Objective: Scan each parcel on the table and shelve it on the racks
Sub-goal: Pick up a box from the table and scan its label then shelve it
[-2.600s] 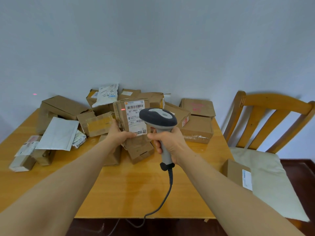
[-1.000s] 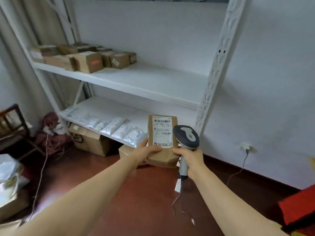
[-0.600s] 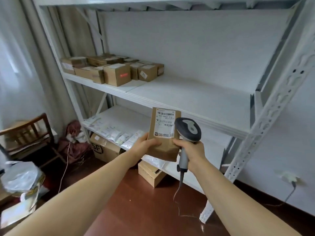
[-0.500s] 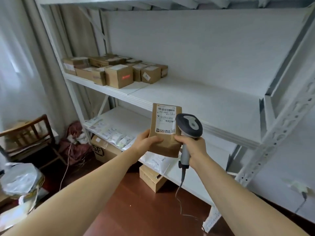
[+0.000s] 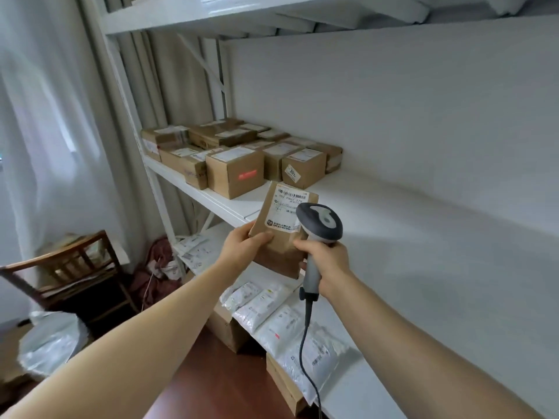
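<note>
My left hand (image 5: pixel 242 247) is closed around the lower left edge of the parcel (image 5: pixel 279 228), thumb across its front face and fingers wrapped behind it. I hold it upright, tipped a little to the right, in the air in front of the middle shelf (image 5: pixel 393 213) of the white rack, not resting on anything. Just beside it on the right, my right hand (image 5: pixel 325 261) is clenched on the handle of the barcode scanner (image 5: pixel 319 225); the scanner's dark head overlaps the parcel's right edge, and my right fingertips touch the cardboard there. The scanner's cable (image 5: pixel 305 337) hangs down from the handle.

The parcel is a slim brown cardboard pack, taller than wide. A white label covers the upper part of its front, with a barcode at the top, rows of printed text below and a round mark at the lower left corner. The print is too blurred to read fully.

Behind the parcel, at the left end of the middle shelf, stands a cluster of shelved boxes (image 5: pixel 236 173), well apart from my hands. White mailer bags (image 5: pixel 272 309) lie on the lower shelf beneath.
</note>
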`<state>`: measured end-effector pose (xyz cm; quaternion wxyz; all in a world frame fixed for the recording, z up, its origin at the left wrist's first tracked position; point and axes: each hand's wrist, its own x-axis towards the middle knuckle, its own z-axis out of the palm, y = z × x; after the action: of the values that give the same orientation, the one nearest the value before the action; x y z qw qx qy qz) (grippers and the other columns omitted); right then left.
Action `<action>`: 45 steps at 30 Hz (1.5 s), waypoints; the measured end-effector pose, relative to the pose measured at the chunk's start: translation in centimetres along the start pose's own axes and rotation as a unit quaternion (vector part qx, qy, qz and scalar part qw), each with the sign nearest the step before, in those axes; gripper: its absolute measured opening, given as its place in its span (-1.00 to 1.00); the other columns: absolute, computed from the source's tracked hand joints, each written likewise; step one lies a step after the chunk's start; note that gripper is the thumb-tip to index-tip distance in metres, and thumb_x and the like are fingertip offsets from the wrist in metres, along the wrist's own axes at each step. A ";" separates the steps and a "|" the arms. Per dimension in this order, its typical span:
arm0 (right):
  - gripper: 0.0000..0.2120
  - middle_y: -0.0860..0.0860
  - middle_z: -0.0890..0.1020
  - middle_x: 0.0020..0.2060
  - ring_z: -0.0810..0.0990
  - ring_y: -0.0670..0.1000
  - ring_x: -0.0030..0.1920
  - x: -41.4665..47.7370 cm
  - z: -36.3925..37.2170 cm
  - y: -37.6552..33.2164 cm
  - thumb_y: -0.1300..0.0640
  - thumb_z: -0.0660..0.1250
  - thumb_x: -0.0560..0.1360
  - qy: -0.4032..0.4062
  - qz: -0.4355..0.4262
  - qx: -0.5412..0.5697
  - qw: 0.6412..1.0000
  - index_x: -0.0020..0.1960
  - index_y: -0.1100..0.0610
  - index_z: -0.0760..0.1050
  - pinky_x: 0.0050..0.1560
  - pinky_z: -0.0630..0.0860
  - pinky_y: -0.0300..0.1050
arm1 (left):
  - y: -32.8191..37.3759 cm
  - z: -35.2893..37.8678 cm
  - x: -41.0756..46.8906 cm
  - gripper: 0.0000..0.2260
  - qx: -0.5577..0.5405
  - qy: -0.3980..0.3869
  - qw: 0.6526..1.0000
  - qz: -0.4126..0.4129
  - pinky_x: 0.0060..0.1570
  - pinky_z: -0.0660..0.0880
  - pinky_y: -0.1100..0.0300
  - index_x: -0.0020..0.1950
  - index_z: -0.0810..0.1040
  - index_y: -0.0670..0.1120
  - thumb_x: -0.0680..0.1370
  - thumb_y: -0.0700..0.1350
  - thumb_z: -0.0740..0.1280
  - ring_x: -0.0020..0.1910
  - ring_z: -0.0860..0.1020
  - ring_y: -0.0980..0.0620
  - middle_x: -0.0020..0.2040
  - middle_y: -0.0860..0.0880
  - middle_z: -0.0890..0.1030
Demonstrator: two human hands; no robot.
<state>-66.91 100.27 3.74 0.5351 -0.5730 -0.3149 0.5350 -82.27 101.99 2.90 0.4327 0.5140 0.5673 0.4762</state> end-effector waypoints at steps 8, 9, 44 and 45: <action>-0.80 -0.02 0.61 -0.32 0.58 -0.03 -0.37 8.2 7.1 -1.9 0.25 0.54 0.33 0.013 0.014 -0.014 1.000 -0.12 0.15 0.55 -0.10 0.61 -0.06 | -0.7 -2.2 11.4 -0.81 0.026 0.031 0.999 0.004 0.17 0.51 0.06 0.12 0.54 0.07 0.53 -0.08 0.39 0.06 0.59 -0.02 0.04 0.00 0.64; -0.77 -0.02 0.61 -0.31 0.58 -0.04 -0.36 9.3 8.0 -2.1 0.25 0.54 0.33 0.016 0.015 -0.010 1.000 -0.08 0.17 0.55 -0.13 0.61 -0.10 | -0.8 -2.6 12.9 -0.77 0.037 0.023 0.999 0.005 0.16 0.51 0.08 0.17 0.53 0.09 0.53 -0.06 0.38 0.07 0.58 -0.01 0.06 0.01 0.63; -0.78 0.10 0.65 -0.24 0.61 0.05 -0.16 -1.4 -1.2 0.1 0.33 0.47 0.38 0.280 -0.003 0.085 0.956 0.01 0.21 0.59 0.03 0.58 -0.04 | -0.6 8.1 8.1 -0.39 0.443 -0.158 0.729 0.498 0.45 -0.16 -0.18 0.48 0.31 -0.13 0.50 0.07 0.34 0.48 0.20 -0.23 0.44 -0.20 0.34; -0.78 0.10 0.65 -0.24 0.61 0.05 -0.17 -4.1 -3.2 0.9 0.33 0.48 0.38 0.298 -0.007 0.096 0.950 0.01 0.21 0.59 0.01 0.58 -0.06 | -0.5 9.7 5.2 -0.41 0.427 -0.180 0.724 0.511 0.46 -0.11 -0.20 0.47 0.33 -0.14 0.50 0.05 0.35 0.47 0.21 -0.22 0.43 -0.20 0.35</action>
<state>-64.96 95.33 3.55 0.6611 -0.6499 -0.0922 0.3633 -73.40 108.05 0.70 -0.0476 0.9323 0.2739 0.2312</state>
